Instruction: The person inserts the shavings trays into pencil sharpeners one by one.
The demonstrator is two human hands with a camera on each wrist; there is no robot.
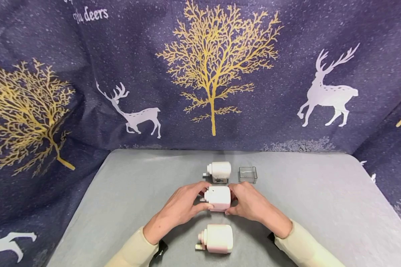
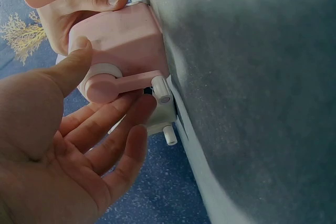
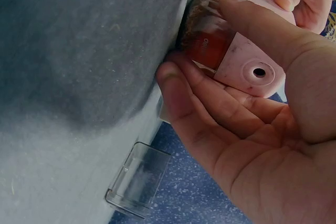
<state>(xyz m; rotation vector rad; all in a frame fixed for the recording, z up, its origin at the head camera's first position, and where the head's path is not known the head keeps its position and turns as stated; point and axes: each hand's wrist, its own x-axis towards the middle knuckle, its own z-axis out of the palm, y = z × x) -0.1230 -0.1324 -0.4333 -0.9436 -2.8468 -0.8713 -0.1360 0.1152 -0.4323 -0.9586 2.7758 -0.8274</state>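
Note:
Both hands hold a small pink crank pencil sharpener [image 1: 219, 198] at the middle of the grey table. My left hand [image 1: 183, 203] grips its crank side; in the left wrist view the thumb presses the body above the round hub, with the fingers below the crank arm [image 2: 134, 81]. On the opposite side my right hand [image 1: 248, 200] pinches the sharpener near its see-through shavings drawer [image 3: 210, 43], thumb on one edge and fingers on the other. Shavings show inside that drawer. The pencil hole [image 3: 259, 72] faces the right palm.
Nearer the body stands a larger pale pink sharpener [image 1: 219, 239], its crank pointing left. Behind the held one is a white sharpener [image 1: 221, 170]. A clear, loose drawer [image 1: 248, 174] lies to its right. A dark blue deer-print cloth [image 1: 247, 139] hangs behind the table.

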